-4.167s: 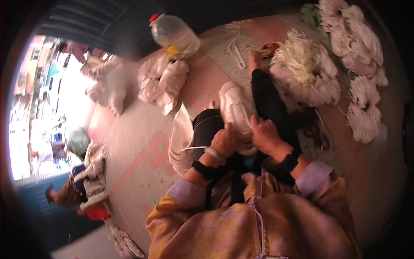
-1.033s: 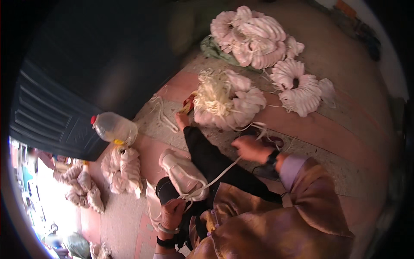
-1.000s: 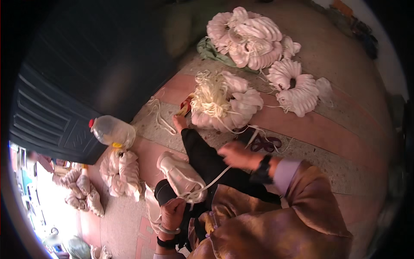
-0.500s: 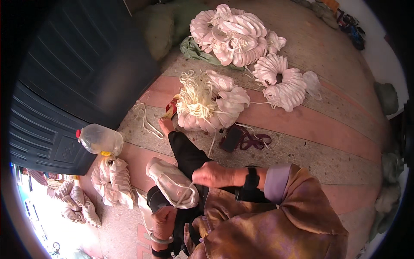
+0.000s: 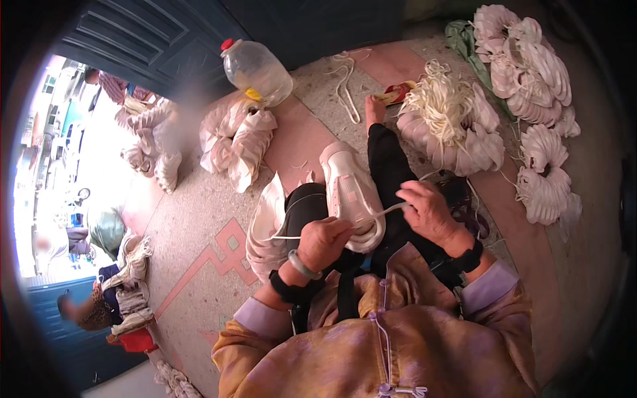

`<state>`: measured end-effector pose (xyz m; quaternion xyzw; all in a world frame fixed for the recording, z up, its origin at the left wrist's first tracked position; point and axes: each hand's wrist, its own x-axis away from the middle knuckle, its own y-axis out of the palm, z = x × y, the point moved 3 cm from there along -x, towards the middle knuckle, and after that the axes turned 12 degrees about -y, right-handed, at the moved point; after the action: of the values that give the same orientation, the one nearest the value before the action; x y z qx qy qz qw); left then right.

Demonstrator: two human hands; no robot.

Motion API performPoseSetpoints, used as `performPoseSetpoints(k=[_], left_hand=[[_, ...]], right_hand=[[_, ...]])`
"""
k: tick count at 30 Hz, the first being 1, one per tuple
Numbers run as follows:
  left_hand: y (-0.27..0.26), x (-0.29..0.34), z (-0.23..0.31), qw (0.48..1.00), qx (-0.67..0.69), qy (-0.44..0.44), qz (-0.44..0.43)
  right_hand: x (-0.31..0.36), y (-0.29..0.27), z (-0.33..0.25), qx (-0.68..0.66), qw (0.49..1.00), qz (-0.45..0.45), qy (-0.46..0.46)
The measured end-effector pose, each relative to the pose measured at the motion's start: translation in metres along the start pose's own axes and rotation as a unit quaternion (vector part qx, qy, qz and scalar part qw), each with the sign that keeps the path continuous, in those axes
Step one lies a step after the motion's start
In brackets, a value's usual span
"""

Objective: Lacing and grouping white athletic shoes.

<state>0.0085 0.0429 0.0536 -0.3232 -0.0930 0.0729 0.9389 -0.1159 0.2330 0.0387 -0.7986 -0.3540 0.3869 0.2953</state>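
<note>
Blue panelling (image 5: 50, 318) fills the far left, with a co-worker (image 5: 94, 312) in front of it, beside a heap of pale pieces (image 5: 136, 285). Further right, a bundle of pale uppers (image 5: 235, 142) lies on the speckled floor (image 5: 189, 229), touching a clear jug (image 5: 255, 66) with a red cap. A loose white upper (image 5: 260, 232) hangs by the wearer's left knee, and a white strand (image 5: 284, 237) passes in front of it to the left hand (image 5: 324, 242). That hand's grip is closed, apparently on this strand, though the fingertips hide the exact hold. Just beside it, the white shoe (image 5: 353, 199) lies between the wearer's legs, toe pointing away and padded collar toward the body. From its collar end a white lace (image 5: 390, 210) runs to the right hand (image 5: 428, 211), whose grip pinches it between thumb and forefinger, the other fingers loosely spread. The step in hand looks like drawing the lace through or across the collar end; the next move seems to call for a steady left hold and an even right pull, so the shoe does not twist. Beyond the right hand sit a clump of cream cords (image 5: 443, 106) and, at far right, stacked pale uppers (image 5: 537, 73).
</note>
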Motion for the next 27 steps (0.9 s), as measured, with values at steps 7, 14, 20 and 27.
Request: performPoseSetpoints(k=[7, 14, 20, 27], left_hand=[[-0.002, -0.026, 0.009, 0.993, -0.096, 0.069, 0.024], [-0.008, -0.057, -0.007, 0.989, -0.130, 0.041, 0.061], [0.007, -0.087, -0.062, 0.983, -0.015, -0.139, 0.122], [0.014, -0.094, -0.066, 0.983, -0.014, -0.145, 0.113]], right_hand=[[-0.045, 0.041, -0.020, -0.309, 0.947, -0.089, 0.004], [-0.062, 0.050, 0.013, -0.310, 0.948, -0.056, 0.056], [-0.066, 0.072, 0.047, -0.181, 0.982, 0.038, 0.044], [-0.063, 0.083, 0.055, -0.160, 0.985, 0.017, 0.062]])
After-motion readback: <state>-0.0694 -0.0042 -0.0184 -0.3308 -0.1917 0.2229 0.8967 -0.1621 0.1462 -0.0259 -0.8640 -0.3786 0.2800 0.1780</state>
